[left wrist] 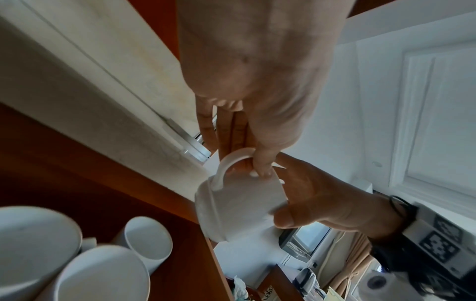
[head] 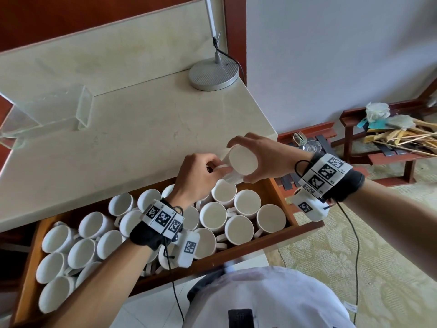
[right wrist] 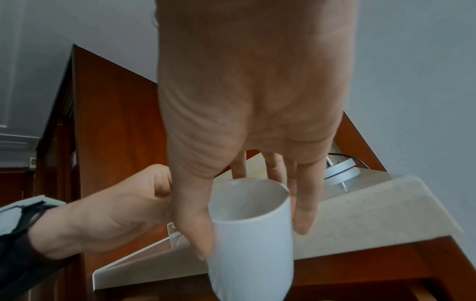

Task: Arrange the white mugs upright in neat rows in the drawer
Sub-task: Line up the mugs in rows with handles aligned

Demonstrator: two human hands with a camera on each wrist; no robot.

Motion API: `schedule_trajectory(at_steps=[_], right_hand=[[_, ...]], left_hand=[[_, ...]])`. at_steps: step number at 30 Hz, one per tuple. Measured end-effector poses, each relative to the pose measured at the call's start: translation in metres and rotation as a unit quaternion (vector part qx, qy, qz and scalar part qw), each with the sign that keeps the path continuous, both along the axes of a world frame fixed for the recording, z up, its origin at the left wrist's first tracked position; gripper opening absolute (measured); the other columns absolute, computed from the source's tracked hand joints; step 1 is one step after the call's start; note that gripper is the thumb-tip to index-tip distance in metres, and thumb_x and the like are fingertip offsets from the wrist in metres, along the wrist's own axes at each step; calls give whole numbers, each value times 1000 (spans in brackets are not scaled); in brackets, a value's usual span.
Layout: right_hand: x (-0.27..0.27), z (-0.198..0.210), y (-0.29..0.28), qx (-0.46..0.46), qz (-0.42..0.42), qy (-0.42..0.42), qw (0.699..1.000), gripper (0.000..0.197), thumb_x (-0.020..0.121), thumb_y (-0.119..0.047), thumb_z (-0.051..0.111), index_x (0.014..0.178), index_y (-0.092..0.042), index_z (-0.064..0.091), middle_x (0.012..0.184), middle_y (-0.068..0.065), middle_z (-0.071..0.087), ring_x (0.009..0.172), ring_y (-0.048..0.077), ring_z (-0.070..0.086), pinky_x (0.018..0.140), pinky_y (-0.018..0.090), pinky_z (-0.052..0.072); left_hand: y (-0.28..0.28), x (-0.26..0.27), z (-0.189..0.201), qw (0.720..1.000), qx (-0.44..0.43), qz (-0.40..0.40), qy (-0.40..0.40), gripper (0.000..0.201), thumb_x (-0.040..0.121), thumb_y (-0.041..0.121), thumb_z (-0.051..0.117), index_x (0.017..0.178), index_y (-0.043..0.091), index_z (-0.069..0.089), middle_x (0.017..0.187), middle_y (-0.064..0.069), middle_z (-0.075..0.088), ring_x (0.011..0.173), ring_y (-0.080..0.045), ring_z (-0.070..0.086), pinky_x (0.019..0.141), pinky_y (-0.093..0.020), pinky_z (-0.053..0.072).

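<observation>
Two hands meet on one white mug (head: 241, 165) above the back right corner of the open wooden drawer (head: 305, 227) in the head view. Its mouth tips toward the camera. The left hand (head: 197, 172) pinches its handle, and the right hand (head: 264, 157) wraps fingers and thumb around its rim. Roughly twenty other mugs (head: 212, 215) fill the drawer, mouths up, some leaning, handles at mixed angles. One lamp base (head: 213, 75) and one clear acrylic stand (head: 50, 107) sit on the marble counter (head: 132, 138).

From the left wrist, thumb and fingers (left wrist: 261, 163) close on the handle (left wrist: 228, 165), the mug tilted, with three drawer mugs below.

From the right wrist, four fingers (right wrist: 306, 203) and the thumb clasp the mug's wall near its mouth.
</observation>
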State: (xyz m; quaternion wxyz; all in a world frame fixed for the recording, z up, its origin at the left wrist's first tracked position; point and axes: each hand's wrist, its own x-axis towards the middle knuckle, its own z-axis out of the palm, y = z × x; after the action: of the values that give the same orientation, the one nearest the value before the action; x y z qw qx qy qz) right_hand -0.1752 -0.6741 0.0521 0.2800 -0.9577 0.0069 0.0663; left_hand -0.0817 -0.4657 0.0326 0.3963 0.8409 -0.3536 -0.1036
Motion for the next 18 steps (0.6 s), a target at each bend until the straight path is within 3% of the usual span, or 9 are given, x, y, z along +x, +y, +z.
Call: schedule_trajectory(at_steps=[3, 5, 8, 11, 14, 18], right_hand=[[-4, 1, 1, -36, -14, -14, 999, 85, 66, -34, 90, 136, -35, 42, 125, -3, 51, 100, 16, 55, 70, 19, 45], [-6, 1, 3, -67, -24, -9, 997, 86, 63, -35, 92, 135, -30, 46, 124, -3, 51, 98, 17, 56, 69, 22, 47], [-9, -3, 5, -124, -48, 9, 991, 87, 59, -44, 91, 133, -24, 49, 120, -2, 54, 94, 21, 59, 72, 32, 54], [-12, -16, 12, -175, -74, 29, 981, 85, 58, -53, 88, 127, -19, 51, 112, 1, 55, 87, 24, 60, 70, 36, 54], [-14, -28, 19, -202, -95, 40, 974, 75, 60, -53, 86, 116, -15, 53, 107, 3, 56, 83, 25, 59, 65, 34, 51], [-8, -38, 27, -235, -100, 59, 965, 77, 62, -46, 88, 119, -11, 51, 113, 6, 54, 88, 30, 61, 63, 35, 47]], left_hand=[[-6, 3, -7, 1000, -2, 1, 21, 25, 82, 40, 84, 78, 17, 76, 70, 9, 72, 66, -9, 67, 64, -30, 55], [-13, 4, -13, 1000, 4, -9, 29, 24, 81, 39, 85, 79, 17, 76, 71, 11, 72, 65, -2, 65, 62, -20, 50], [-22, 7, -24, 997, 33, -38, 58, 22, 81, 38, 84, 85, 17, 78, 78, 10, 75, 74, 2, 68, 68, -17, 51], [-25, 10, -39, 993, 83, -67, 44, 22, 82, 34, 83, 98, 20, 78, 89, 10, 75, 84, 0, 69, 77, -19, 52], [-24, 11, -56, 986, 138, -97, 5, 25, 83, 28, 80, 104, 16, 74, 96, 7, 73, 91, -13, 69, 81, -30, 55], [-24, 19, -76, 954, 276, -115, -29, 49, 87, 31, 76, 131, 16, 62, 120, -3, 68, 108, -23, 65, 86, -34, 54]])
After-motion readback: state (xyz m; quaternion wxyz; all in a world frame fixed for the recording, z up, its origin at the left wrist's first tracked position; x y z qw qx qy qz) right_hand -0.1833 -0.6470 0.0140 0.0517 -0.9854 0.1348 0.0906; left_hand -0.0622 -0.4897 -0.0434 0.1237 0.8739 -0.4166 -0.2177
